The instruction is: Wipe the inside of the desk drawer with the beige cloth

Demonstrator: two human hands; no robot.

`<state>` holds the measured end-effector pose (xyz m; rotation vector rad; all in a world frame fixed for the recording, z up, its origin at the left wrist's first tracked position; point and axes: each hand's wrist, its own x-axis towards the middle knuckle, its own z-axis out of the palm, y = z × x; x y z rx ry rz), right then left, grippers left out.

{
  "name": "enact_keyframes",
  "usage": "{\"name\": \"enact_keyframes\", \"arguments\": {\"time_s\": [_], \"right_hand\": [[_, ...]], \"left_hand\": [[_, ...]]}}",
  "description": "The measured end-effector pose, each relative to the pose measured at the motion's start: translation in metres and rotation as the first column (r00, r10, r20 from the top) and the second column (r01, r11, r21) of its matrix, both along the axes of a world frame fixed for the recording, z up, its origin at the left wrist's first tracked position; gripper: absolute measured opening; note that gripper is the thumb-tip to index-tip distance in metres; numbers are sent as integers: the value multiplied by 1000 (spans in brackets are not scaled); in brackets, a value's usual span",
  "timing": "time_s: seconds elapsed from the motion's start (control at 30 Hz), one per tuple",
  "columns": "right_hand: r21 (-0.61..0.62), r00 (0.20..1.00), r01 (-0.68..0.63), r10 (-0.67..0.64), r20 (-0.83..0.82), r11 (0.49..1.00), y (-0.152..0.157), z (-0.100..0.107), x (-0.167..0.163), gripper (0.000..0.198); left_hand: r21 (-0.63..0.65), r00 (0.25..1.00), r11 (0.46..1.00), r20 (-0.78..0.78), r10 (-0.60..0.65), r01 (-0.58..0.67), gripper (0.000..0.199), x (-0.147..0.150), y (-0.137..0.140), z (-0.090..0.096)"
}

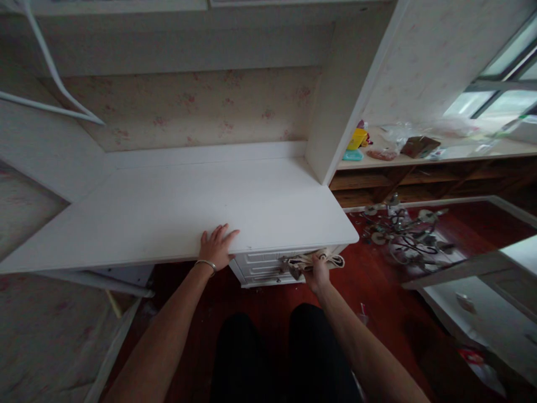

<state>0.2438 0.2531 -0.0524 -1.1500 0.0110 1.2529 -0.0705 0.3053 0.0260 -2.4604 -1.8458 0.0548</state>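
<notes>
Head view showed your left hand (217,246) flat with fingers spread on the white worktop (168,212) edge, while your right hand (318,272) pinched a beige cloth (312,261) against the drawer unit (262,266).

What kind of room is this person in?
Probably a bedroom or study at home: a white built-in desk with drawers, floral wallpaper, a window ledge strewn with small items, and a red wooden floor.

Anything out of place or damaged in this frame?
Yes: a tangled light fixture lies on the red floor right of the desk, an odd place for it. The right hand holds a cloth.
</notes>
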Motion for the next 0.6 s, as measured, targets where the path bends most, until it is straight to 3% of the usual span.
{"name": "enact_keyframes", "arguments": {"time_s": [0.13,0.3,0.47,0.53,0.6], "right_hand": [[55,993,84,-88,81,995,-2,40,-6,24],[161,1000,2,-5,20,987,-15,77,-34,18],[216,961,-251,270,-63,944,-30,85,-113,21],[252,920,-341,376,-107,906,-29,81,-151,23],[256,905,-344,391,-165,903,-23,69,-182,24]], "left_hand": [[-40,1000,999,-8,0,0,81,-1,0,2],[-63,1000,998,-5,0,-1,83,-2,-1,2],[-53,1000,999,2,-5,5,81,-3,0,0],[-57,1000,998,8,-6,7,72,-3,1,0],[-71,1000,997,14,-4,5,64,-4,2,0]]}}
